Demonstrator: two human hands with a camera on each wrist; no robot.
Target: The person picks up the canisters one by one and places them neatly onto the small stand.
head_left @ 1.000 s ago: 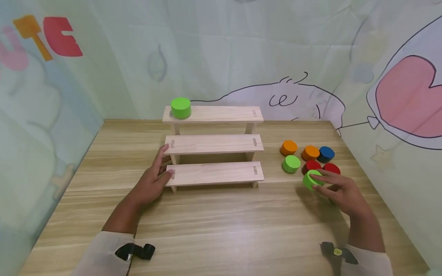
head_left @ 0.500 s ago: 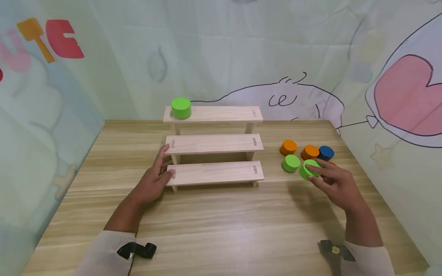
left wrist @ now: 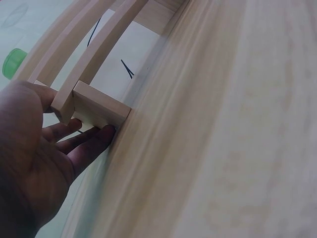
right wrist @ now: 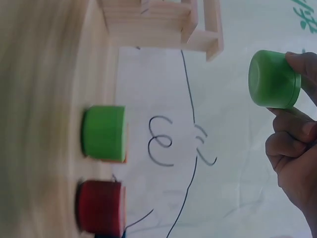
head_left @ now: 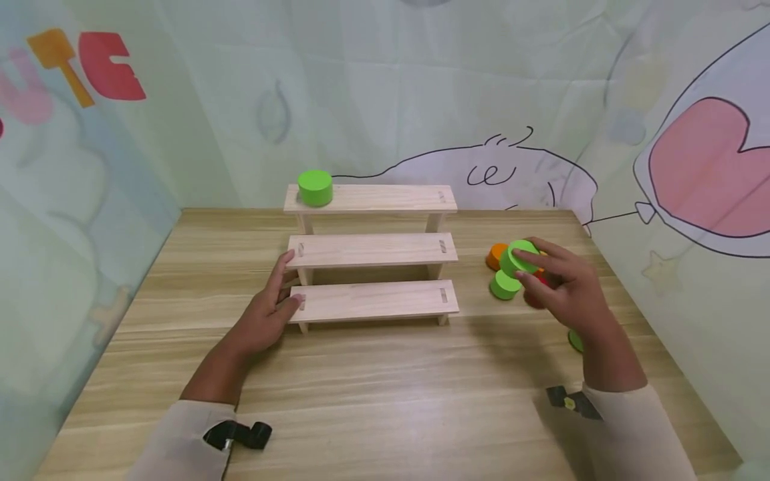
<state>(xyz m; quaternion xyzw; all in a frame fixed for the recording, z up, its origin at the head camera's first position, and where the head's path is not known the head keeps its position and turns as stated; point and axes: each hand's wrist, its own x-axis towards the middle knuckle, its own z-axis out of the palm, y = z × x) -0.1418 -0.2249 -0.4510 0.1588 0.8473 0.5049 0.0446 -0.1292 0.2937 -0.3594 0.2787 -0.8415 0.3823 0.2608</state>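
Note:
A wooden three-tier stand rests on the table, and a green cylinder block sits at the left end of its top tier. My left hand holds the stand's left side. In the left wrist view its thumb is at the lowest tier's end and the fingers lie against the leg. My right hand pinches another green cylinder block between thumb and fingers, raised above the table. Below it stand a green block, an orange block and a partly covered red block.
A further green block shows beside my right wrist, mostly hidden. More blocks behind the right hand are covered by it. A printed cloth hangs behind and at both sides of the wooden table.
My right hand has lifted the green block and moved it up, away from me and slightly left, over the other blocks. The left hand stays on the stand.

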